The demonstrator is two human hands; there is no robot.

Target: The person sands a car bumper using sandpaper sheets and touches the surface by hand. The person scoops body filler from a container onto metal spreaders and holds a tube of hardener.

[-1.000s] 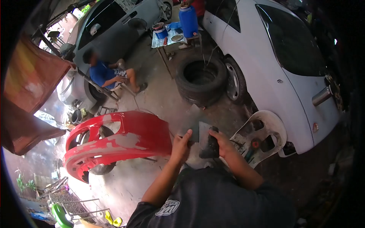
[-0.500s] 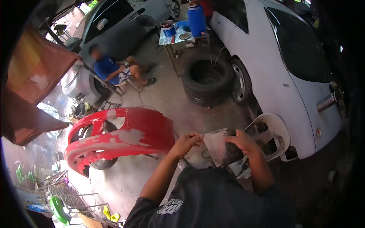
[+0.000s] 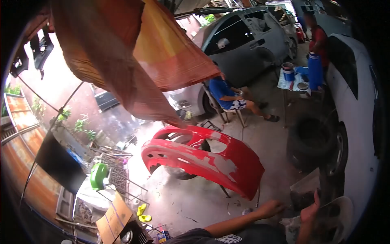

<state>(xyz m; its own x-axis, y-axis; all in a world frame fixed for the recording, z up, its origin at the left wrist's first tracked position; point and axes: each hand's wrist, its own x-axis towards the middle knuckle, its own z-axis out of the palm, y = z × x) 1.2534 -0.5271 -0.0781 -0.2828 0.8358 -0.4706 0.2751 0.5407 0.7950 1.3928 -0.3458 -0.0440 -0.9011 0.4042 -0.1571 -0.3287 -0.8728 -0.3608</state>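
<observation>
My left hand is in the lower right of the head view, its fingers curled together. Whether anything small is in them I cannot make out. To its right, my right hand grips the edge of a thin flat sheet, pale at its far corner and dark near the hand. Ahead and left of both hands, a red car bumper with grey smoothed patches rests on a stand, touched by neither hand.
A pale plastic chair is beside my right hand. Stacked tires lie by a white car. A seated person and a standing person are farther back. An orange cloth hangs overhead; yellow slippers lie lower left.
The view has swung left, so the bumper and my hands appear farther right. My left hand has come away from the sheet's edge; my right hand keeps the sheet.
</observation>
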